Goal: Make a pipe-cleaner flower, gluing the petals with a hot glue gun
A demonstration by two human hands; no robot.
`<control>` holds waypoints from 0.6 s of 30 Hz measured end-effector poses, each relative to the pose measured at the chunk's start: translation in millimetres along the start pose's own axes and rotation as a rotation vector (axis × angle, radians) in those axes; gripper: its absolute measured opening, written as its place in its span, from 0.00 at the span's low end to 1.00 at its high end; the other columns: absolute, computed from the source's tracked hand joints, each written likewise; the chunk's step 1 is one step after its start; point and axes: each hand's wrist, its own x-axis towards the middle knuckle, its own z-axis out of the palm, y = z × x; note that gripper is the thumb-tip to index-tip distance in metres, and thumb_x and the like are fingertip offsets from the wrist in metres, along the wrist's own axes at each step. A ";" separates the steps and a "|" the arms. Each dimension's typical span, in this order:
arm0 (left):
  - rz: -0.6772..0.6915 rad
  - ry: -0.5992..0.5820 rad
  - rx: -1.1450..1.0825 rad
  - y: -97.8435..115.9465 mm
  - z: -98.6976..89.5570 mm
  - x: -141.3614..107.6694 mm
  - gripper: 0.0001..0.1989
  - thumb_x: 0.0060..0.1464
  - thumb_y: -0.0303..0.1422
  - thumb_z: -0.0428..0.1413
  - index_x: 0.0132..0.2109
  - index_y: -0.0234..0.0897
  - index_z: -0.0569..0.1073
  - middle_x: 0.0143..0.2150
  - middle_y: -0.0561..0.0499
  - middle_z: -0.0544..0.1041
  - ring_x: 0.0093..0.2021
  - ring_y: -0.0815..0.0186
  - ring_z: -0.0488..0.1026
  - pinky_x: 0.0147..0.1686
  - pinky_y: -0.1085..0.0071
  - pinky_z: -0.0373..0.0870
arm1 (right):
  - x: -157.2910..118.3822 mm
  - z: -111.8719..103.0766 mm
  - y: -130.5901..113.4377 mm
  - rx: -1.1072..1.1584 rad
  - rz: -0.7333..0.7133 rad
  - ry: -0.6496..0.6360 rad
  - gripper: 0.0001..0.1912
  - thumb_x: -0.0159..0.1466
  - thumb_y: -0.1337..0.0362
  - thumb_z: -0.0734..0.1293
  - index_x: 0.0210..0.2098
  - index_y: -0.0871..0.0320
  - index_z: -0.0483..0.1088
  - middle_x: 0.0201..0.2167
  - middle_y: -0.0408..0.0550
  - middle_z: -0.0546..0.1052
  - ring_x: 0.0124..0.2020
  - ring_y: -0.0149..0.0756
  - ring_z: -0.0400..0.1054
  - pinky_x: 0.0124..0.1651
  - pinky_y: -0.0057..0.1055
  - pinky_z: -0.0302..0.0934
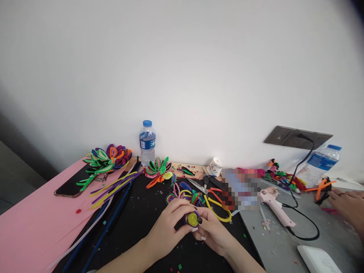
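A small round purple-and-yellow coil [192,219], which looks made of pipe cleaner, sits between my two hands above the black mat. My left hand [168,223] pinches it from the left with thumb and fingers. From the right, my right hand [214,230] grips the same coil, thumb on its edge. Just beyond my fingers lie looped multicoloured pipe cleaners [186,192]. Scissors with red handles [203,189] and a yellow-handled tool [218,214] rest on the mat to the right of them.
Loose pipe cleaners [113,191], a phone [71,184] and pipe-cleaner flowers [104,161] lie left. A water bottle [147,144] and paper cup [214,167] stand by the wall. Rightward are a corded glue gun [277,210], another bottle [320,165] and another person's hand [345,204].
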 end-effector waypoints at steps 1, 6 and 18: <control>0.001 0.002 -0.002 -0.8 0.1 -0.1 0.14 0.51 0.28 0.53 0.46 0.41 0.69 0.45 0.46 0.71 0.47 0.61 0.67 0.48 0.65 0.64 | 0.0 -0.1 0.6 0.004 -0.002 0.009 0.15 0.52 0.58 0.71 0.29 0.66 0.70 0.21 0.42 0.62 0.18 0.20 0.46 0.19 0.21 0.38; -0.009 0.056 0.002 -5.7 1.2 -0.8 0.16 0.50 0.30 0.54 0.48 0.40 0.67 0.45 0.45 0.71 0.48 0.58 0.66 0.48 0.61 0.64 | -0.7 0.5 1.5 0.017 -0.031 0.036 0.17 0.51 0.59 0.71 0.36 0.64 0.71 0.24 0.42 0.63 0.19 0.20 0.47 0.18 0.21 0.37; 0.005 0.053 -0.010 -6.8 3.9 -0.6 0.14 0.48 0.29 0.56 0.45 0.39 0.68 0.44 0.46 0.70 0.47 0.60 0.66 0.48 0.64 0.63 | -2.1 3.0 -1.7 -0.030 -0.038 0.000 0.13 0.53 0.60 0.70 0.31 0.65 0.70 0.21 0.40 0.61 0.19 0.20 0.44 0.20 0.22 0.37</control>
